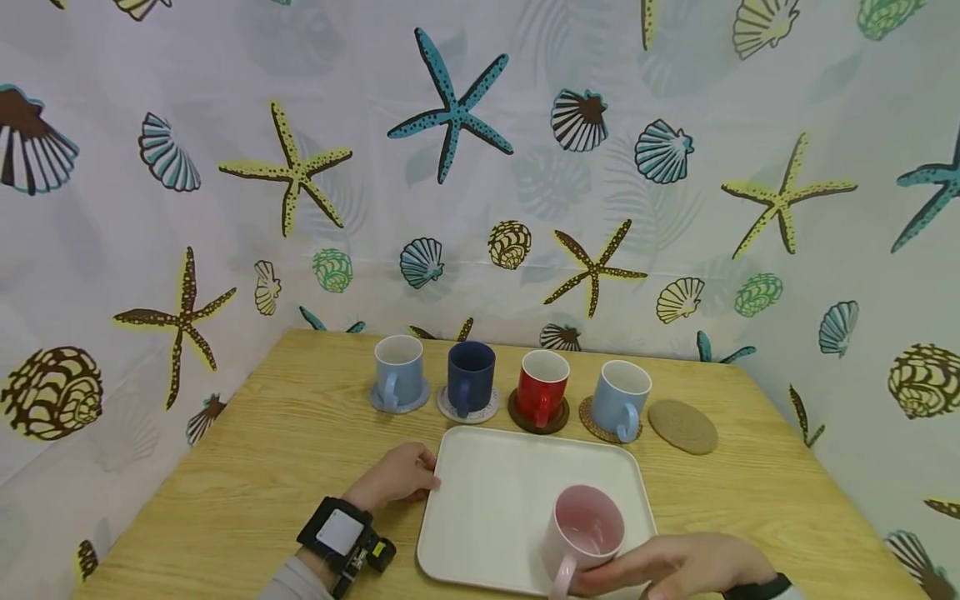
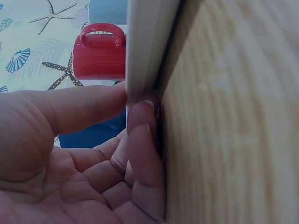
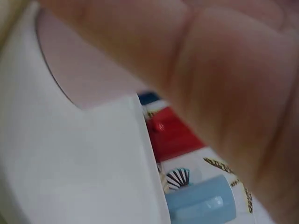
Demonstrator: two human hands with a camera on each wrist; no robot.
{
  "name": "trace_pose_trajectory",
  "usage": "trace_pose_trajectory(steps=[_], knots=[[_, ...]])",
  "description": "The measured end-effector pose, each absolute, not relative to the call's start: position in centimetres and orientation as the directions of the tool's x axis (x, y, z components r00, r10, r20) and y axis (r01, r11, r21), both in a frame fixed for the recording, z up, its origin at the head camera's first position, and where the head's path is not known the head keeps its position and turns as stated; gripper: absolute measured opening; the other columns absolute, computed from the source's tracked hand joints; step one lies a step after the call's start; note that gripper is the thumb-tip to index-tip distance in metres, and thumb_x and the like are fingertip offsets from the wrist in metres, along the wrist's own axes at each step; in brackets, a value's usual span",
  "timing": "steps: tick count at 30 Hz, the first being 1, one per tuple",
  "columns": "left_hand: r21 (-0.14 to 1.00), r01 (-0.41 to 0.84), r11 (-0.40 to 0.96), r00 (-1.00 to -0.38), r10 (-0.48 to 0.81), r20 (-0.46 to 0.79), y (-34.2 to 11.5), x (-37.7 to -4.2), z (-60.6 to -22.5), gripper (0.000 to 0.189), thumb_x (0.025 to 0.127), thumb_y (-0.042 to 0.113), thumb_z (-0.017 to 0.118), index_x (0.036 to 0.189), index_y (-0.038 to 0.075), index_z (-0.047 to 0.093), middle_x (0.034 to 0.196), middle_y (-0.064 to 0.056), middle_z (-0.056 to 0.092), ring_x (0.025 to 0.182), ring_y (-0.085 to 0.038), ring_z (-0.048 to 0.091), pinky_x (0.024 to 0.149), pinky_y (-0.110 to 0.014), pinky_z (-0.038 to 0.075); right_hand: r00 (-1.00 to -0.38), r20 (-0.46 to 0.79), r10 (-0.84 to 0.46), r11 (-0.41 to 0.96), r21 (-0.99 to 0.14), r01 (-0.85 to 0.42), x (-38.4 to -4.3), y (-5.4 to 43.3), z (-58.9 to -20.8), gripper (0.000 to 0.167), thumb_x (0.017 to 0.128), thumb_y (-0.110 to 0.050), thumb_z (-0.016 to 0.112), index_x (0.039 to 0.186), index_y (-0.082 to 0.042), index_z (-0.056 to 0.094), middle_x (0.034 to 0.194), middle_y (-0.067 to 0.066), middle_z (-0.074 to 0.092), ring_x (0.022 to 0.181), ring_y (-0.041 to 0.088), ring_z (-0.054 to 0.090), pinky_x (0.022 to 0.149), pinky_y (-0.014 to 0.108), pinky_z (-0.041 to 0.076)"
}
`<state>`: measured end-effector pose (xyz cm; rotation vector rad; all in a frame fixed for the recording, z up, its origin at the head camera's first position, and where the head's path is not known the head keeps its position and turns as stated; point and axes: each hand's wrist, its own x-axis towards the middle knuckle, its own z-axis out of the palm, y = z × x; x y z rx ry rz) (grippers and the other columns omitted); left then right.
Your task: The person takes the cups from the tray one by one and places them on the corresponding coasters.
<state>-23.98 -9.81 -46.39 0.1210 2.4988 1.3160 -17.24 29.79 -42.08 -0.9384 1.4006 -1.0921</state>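
A white rectangular tray [image 1: 491, 500] lies on the wooden table. My left hand [image 1: 396, 477] holds its left edge; in the left wrist view the thumb lies at the rim [image 2: 147, 46] and the fingers curl under it. On the tray's near right part stands a pink mug [image 1: 553, 542], its handle toward me. My right hand [image 1: 686, 562] reaches in from the right, extended fingers touching the mug low on its side. In the right wrist view, the hand [image 3: 210, 79] covers part of the mug [image 3: 84, 65], whose base meets the tray.
Behind the tray, mugs stand on coasters in a row: light blue [image 1: 401, 371], dark blue [image 1: 471, 375], red [image 1: 543, 387] and another light blue [image 1: 618, 396]. A bare tan coaster [image 1: 682, 425] lies at the right end. A patterned cloth [image 1: 480, 208] hangs behind the table.
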Motion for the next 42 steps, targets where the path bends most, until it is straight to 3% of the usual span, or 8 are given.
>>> trace_pose_trajectory(steps=[3,6,12,20,24,28,35,42], knots=[[0.814,-0.067,0.577,-0.948,0.218,-0.232,-9.8,-24.0,-46.2,0.019,0.086,0.009,0.070,0.101,0.002,0.061,0.086,-0.005,0.060,0.068,-0.015,0.056,0.057,-0.024,0.044,-0.098,-0.297,-0.950,0.278,-0.946,0.170,-16.2,28.6,-42.3,0.057,0.105,-0.033,0.037,0.156,-0.016,0.020,0.163,0.001,0.021,0.144,0.014,0.030,0.117,0.032,0.032],[0.814,-0.061,0.577,-0.947,0.223,-0.229,-9.8,-24.0,-46.2,0.019,0.086,0.009,0.070,0.100,0.002,0.061,0.085,-0.005,0.060,0.067,-0.015,0.056,0.057,-0.024,0.044,-0.071,-0.193,-0.979,0.170,-0.952,0.253,-15.6,27.5,-43.0,0.057,0.106,-0.019,0.035,0.156,-0.008,0.012,0.164,0.010,0.013,0.146,0.020,0.027,0.119,0.036,0.026],[0.819,-0.062,0.571,-0.948,0.222,-0.227,-9.8,-24.1,-46.5,0.018,0.085,0.009,0.070,0.100,0.002,0.061,0.084,-0.005,0.060,0.067,-0.014,0.056,0.057,-0.023,0.044,-0.141,-0.300,-0.944,0.226,-0.895,0.385,-15.2,26.7,-43.4,0.052,0.106,-0.018,0.037,0.155,-0.012,0.022,0.159,0.006,0.031,0.140,0.018,0.036,0.118,0.034,0.029],[0.827,-0.069,0.558,-0.948,0.220,-0.228,-9.8,-24.0,-46.5,0.017,0.085,0.007,0.071,0.098,0.002,0.061,0.083,-0.004,0.060,0.067,-0.015,0.056,0.057,-0.023,0.045,-0.301,-0.228,-0.926,0.167,-0.962,0.216,-16.3,28.7,-43.7,0.038,0.107,-0.014,0.033,0.138,0.005,0.045,0.124,-0.005,0.061,0.112,0.008,0.056,0.099,0.023,0.048],[0.824,-0.069,0.563,-0.948,0.219,-0.229,-9.7,-24.1,-46.5,0.018,0.085,0.007,0.070,0.099,0.002,0.061,0.084,-0.005,0.060,0.068,-0.015,0.057,0.058,-0.024,0.045,-0.401,-0.203,-0.893,0.180,-0.979,0.095,-16.9,29.7,-43.3,0.039,0.108,-0.016,0.031,0.122,0.011,0.055,0.114,-0.004,0.067,0.107,0.007,0.060,0.097,0.028,0.052],[0.819,-0.064,0.570,-0.949,0.220,-0.227,-9.7,-24.1,-46.5,0.019,0.085,0.008,0.070,0.100,0.002,0.061,0.086,-0.005,0.060,0.068,-0.015,0.057,0.058,-0.024,0.045,-0.487,-0.241,-0.839,0.200,-0.970,0.135,-17.5,31.0,-42.7,0.039,0.108,-0.016,0.031,0.107,0.016,0.053,0.103,-0.004,0.068,0.099,0.007,0.063,0.092,0.030,0.054],[0.819,-0.060,0.570,-0.952,0.214,-0.219,-9.8,-24.0,-46.5,0.018,0.085,0.008,0.070,0.100,0.002,0.062,0.085,-0.005,0.060,0.068,-0.015,0.057,0.058,-0.024,0.045,-0.664,-0.194,-0.722,0.148,-0.981,0.126,-18.5,32.2,-42.3,0.030,0.107,-0.016,0.034,0.094,-0.009,0.060,0.087,-0.008,0.061,0.084,0.005,0.059,0.079,0.023,0.051],[0.824,-0.059,0.563,-0.949,0.225,-0.221,-9.8,-23.9,-46.4,0.020,0.085,0.009,0.070,0.101,0.001,0.061,0.082,-0.005,0.059,0.066,-0.014,0.056,0.057,-0.023,0.045,-0.756,-0.126,-0.643,0.104,-0.992,0.076,-18.4,34.2,-40.8,0.037,0.108,-0.016,0.030,0.087,-0.015,0.060,0.086,-0.010,0.061,0.083,0.004,0.058,0.078,0.025,0.049]])
